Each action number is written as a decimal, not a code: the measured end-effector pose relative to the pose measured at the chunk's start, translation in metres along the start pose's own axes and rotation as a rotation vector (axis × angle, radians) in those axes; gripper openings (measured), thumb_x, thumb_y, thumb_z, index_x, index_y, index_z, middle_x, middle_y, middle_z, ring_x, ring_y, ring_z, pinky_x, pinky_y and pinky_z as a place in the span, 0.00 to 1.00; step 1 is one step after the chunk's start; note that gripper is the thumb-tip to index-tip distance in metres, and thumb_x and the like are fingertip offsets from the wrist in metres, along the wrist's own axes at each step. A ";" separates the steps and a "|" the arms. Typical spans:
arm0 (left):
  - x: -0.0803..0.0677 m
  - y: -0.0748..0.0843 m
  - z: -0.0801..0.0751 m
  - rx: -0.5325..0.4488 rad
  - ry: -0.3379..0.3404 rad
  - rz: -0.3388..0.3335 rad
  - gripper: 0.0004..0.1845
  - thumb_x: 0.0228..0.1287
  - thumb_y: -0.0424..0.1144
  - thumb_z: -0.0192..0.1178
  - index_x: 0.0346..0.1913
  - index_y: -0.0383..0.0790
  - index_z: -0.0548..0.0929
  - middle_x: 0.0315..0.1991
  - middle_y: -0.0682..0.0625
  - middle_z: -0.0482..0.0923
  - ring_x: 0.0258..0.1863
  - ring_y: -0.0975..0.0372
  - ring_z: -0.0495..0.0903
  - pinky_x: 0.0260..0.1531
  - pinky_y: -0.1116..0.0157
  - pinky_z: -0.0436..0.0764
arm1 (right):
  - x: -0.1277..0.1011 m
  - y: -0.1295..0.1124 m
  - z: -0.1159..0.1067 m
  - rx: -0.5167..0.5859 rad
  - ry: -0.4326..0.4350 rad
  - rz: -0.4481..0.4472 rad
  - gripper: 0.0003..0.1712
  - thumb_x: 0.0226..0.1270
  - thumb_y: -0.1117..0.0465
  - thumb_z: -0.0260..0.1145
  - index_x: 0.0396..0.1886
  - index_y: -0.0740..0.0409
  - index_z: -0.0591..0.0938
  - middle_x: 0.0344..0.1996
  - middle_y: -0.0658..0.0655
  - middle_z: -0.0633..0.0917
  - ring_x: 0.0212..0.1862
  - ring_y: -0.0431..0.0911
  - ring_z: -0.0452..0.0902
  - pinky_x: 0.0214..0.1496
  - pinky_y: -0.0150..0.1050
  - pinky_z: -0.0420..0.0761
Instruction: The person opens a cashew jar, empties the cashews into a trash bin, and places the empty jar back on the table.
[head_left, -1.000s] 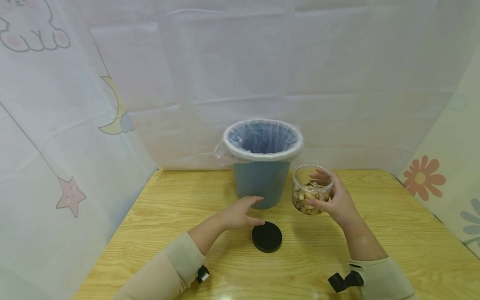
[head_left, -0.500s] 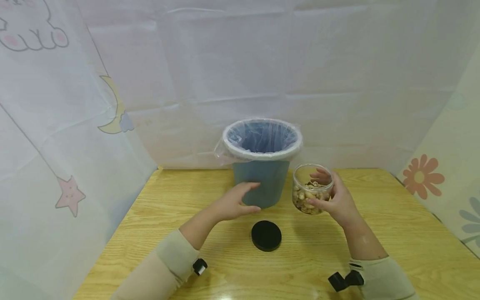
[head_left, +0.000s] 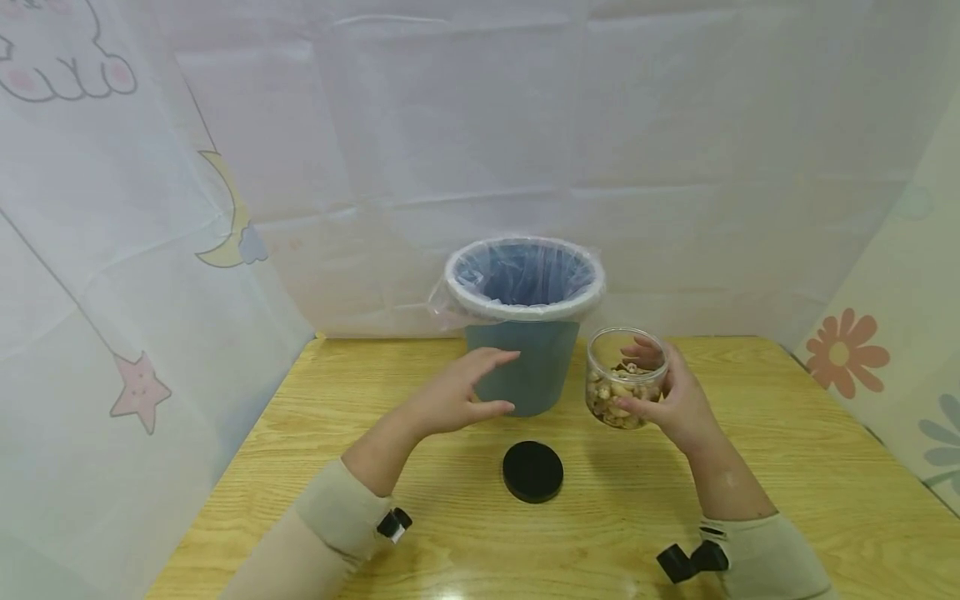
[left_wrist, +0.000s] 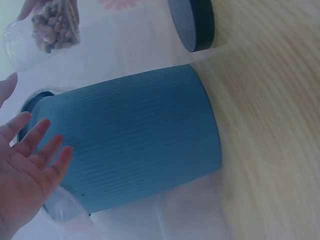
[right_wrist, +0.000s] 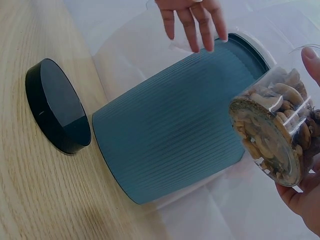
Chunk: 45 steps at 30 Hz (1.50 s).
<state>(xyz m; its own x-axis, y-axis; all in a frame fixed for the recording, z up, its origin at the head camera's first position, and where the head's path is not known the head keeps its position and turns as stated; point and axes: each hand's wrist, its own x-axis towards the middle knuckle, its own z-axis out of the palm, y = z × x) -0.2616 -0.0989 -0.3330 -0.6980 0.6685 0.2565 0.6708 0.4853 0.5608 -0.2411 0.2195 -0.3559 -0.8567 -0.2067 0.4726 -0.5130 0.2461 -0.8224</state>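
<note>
Pale curtains printed with a moon, a star and flowers are closing in a wooden table (head_left: 360,467), and we are working at its far middle, where a blue bin (head_left: 525,367) lined with a clear bag is standing upright.

Our right hand (head_left: 678,404) is wrapping its fingers and thumb round a clear jar of nuts (head_left: 624,379), holding it lidless, upright and lifted off the table just to the right of the bin, with its mouth sitting lower than the bin's rim. The jar's black lid (head_left: 533,472) is lying flat on the wood in front of the bin, apart from both hands.

Our left hand (head_left: 457,396) is hovering with straight, spread fingers beside the bin's left wall; the left wrist view is showing a gap between fingertips and ribbed plastic, so we are not touching it.

We are judging this as the step between opening the jar and emptying it: steadying the bin comes first. Next, the left palm needs to settle against the wall, and the jar needs lifting above the rim before any tilting, or nuts may be spilling onto the table.
</note>
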 end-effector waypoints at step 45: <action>0.019 -0.010 -0.028 0.341 0.556 0.279 0.26 0.59 0.37 0.58 0.62 0.38 0.68 0.62 0.39 0.62 0.67 0.50 0.54 0.64 0.54 0.56 | -0.002 -0.002 0.000 0.020 0.004 0.008 0.46 0.51 0.75 0.68 0.67 0.54 0.56 0.56 0.63 0.67 0.56 0.42 0.65 0.45 0.24 0.73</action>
<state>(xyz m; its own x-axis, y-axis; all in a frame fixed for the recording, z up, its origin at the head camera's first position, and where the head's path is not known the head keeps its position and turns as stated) -0.2885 -0.1066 -0.3114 -0.4520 0.4513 0.7694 0.8209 0.5479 0.1609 -0.2386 0.2192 -0.3551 -0.8612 -0.2007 0.4669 -0.5046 0.2292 -0.8324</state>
